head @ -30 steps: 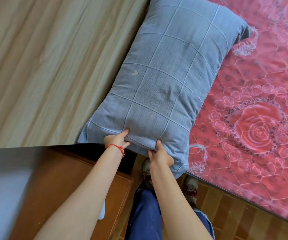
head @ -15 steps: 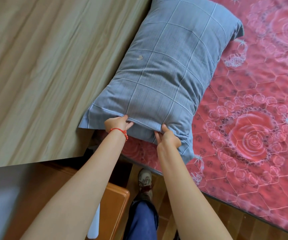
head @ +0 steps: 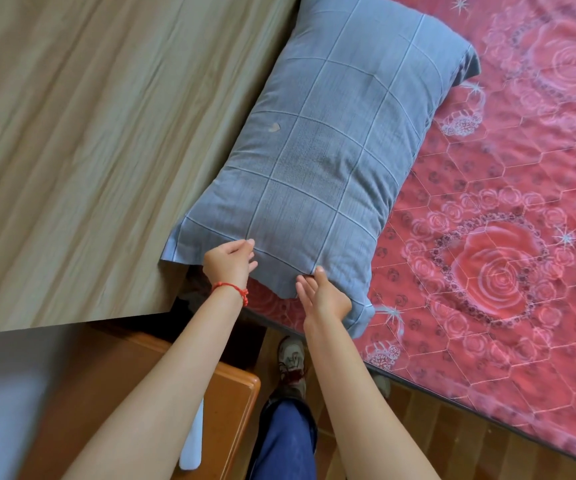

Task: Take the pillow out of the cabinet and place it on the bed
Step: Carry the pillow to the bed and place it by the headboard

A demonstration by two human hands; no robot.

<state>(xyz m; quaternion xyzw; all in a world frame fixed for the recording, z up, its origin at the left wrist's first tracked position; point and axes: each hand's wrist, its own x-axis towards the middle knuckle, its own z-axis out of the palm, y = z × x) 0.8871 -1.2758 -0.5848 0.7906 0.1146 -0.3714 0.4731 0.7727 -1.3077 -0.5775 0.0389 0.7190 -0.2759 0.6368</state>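
A grey-blue pillow (head: 328,161) with a pale grid pattern lies on the bed (head: 494,237), which is covered in a red rose-patterned sheet. The pillow rests lengthwise against the light wooden headboard (head: 89,140). My left hand (head: 229,263), with a red string at the wrist, hovers at the pillow's near edge with fingers loosely curled and apart. My right hand (head: 321,294) is just beside it, fingers spread, its fingertips touching the pillow's near edge. Neither hand grips the cloth.
An orange-brown wooden bedside table (head: 224,407) stands below left, with a white object (head: 193,441) on it. My leg in blue trousers (head: 286,441) and a shoe (head: 291,365) stand on the wooden floor (head: 452,441) next to the bed's edge.
Both hands have let go of the pillow's near edge and opened. The pillow now lies settled on the bed against the headboard.
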